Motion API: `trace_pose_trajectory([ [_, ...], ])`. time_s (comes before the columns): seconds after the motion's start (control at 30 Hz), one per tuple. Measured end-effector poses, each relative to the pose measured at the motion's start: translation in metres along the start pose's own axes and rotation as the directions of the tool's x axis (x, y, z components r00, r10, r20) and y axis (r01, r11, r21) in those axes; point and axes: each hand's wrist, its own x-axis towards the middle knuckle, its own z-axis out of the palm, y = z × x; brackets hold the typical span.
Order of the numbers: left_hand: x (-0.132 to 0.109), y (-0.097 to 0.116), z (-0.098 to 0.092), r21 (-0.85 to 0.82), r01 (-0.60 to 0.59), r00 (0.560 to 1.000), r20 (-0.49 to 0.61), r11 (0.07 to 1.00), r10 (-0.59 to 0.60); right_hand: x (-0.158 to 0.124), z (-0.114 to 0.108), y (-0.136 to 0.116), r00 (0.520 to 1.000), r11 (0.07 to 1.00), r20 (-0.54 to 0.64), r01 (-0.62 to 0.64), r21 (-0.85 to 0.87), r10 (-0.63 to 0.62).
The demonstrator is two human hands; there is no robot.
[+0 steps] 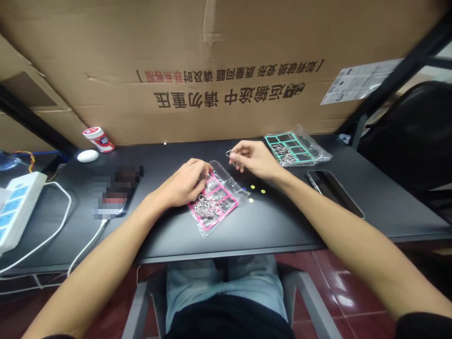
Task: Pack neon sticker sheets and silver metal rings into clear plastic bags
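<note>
A transparent plastic bag (212, 207) lies on the black surface (282, 221), just in front of the person, holding a pink-framed card (197, 205) and a tangle of silver wire puzzle pieces (210, 205). The left hand (183, 183) sits on the bag's upper corner, its grip curled down over the plastic; the fingers are partly hidden, so I cannot tell whether they pinch anything. The right hand (254, 160) is raised just beside the bag, its grip closed between thumb and fingertips on a small silver wire piece (231, 154).

Three small yellow dots (253, 187) lie on the surface beside the bag. Further right are a second plastic bag (293, 148) with a teal-framed card and more wire pieces, then a smartphone (334, 193) lying face up. To the left are a pixelated, unreadable object (118, 190) with a white cable (84, 249), a white power strip (19, 209), a white oval mouse (88, 156) and a red-and-white jar (99, 139). A large printed cardboard box (226, 70) stands behind the surface. Below it are light denim jeans (219, 282) and a red tile floor (346, 282).
</note>
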Motion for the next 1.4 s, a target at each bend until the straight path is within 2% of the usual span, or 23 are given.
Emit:
trace_pose_trajectory([
  [0.1, 0.0, 0.001, 0.0, -0.005, 0.008, 1.0, -0.018, 1.0, -0.008, -0.01, 0.015, -0.02, 0.981, 0.991, 0.162, -0.12, 0.066, 0.108],
  [0.2, -0.001, 0.002, 0.0, -0.015, 0.024, 0.998, -0.053, 1.0, -0.025, -0.02, 0.025, -0.033, 0.889, 0.986, 0.435, -0.165, 0.021, 0.139],
  [0.23, -0.001, 0.002, 0.0, -0.02, 0.029, 0.997, -0.065, 0.999, -0.03, -0.021, 0.026, -0.036, 0.868, 0.989, 0.48, -0.15, 0.004, 0.13],
  [0.27, -0.001, 0.002, 0.001, -0.024, 0.033, 0.996, -0.077, 0.999, -0.034, -0.022, 0.025, -0.037, 0.875, 0.993, 0.471, -0.121, -0.012, 0.113],
  [0.3, -0.001, 0.001, 0.001, -0.029, 0.037, 0.995, -0.09, 0.999, -0.04, -0.021, 0.023, -0.037, 0.911, 0.996, 0.402, -0.077, -0.04, 0.087],
  [0.37, 0.0, -0.001, 0.003, -0.037, 0.056, 0.99, -0.127, 0.998, -0.061, -0.017, 0.016, -0.034, 0.989, 0.987, 0.146, 0.031, -0.159, -0.007],
  [0.43, 0.001, -0.004, 0.005, -0.044, 0.08, 0.979, -0.186, 0.996, -0.087, -0.012, 0.007, -0.027, 0.994, 0.95, -0.041, 0.083, -0.301, -0.1],
  [0.5, 0.002, -0.007, 0.005, -0.037, 0.104, 0.956, -0.271, 0.994, -0.11, -0.007, 0.0, -0.018, 0.995, 0.95, -0.062, 0.051, -0.309, -0.074],
  [0.6, 0.003, -0.011, 0.005, -0.048, 0.165, 0.888, -0.427, 0.985, -0.169, -0.003, -0.003, -0.005, 0.992, 0.993, 0.049, -0.111, -0.033, 0.113],
  [0.67, 0.003, -0.012, 0.003, -0.139, 0.217, 0.824, -0.505, 0.966, -0.257, -0.003, 0.0, -0.001, 0.982, 0.978, 0.086, -0.175, 0.11, 0.166],
  [0.73, 0.004, -0.013, 0.001, -0.285, 0.227, 0.776, -0.525, 0.931, -0.35, -0.003, 0.002, -0.002, 0.987, 0.975, 0.057, -0.155, 0.161, 0.147],
  [0.8, 0.005, -0.015, -0.001, -0.439, 0.192, 0.773, -0.484, 0.878, -0.411, -0.003, 0.001, -0.004, 0.997, 0.98, -0.019, -0.076, 0.185, 0.08],
  [0.87, 0.006, -0.019, -0.002, -0.558, 0.167, 0.803, -0.402, 0.813, -0.44, -0.002, -0.003, -0.005, 0.996, 0.983, -0.092, 0.007, 0.186, 0.01],
  [0.93, 0.006, -0.025, -0.003, -0.631, 0.191, 0.833, -0.301, 0.752, -0.465, -0.001, -0.008, -0.002, 0.994, 0.988, -0.105, 0.04, 0.15, -0.025],
  [1.07, 0.001, -0.036, -0.003, -0.662, 0.318, 0.849, -0.12, 0.679, -0.515, 0.002, -0.015, 0.01, 0.999, 0.991, 0.006, -0.033, 0.129, 0.032],
  [1.23, -0.001, -0.04, -0.005, -0.72, 0.266, 0.854, -0.133, 0.641, -0.503, 0.005, -0.022, 0.014, 0.998, 0.961, 0.029, -0.056, 0.27, 0.05],
  [1.37, 0.0, -0.041, -0.005, -0.797, 0.262, 0.876, -0.039, 0.544, -0.48, 0.003, -0.033, 0.007, 0.973, 0.924, 0.21, -0.169, 0.343, 0.1],
  [1.4, 0.0, -0.04, -0.004, -0.795, 0.263, 0.882, -0.032, 0.547, -0.47, 0.002, -0.034, 0.004, 0.958, 0.924, 0.262, -0.201, 0.326, 0.116],
])
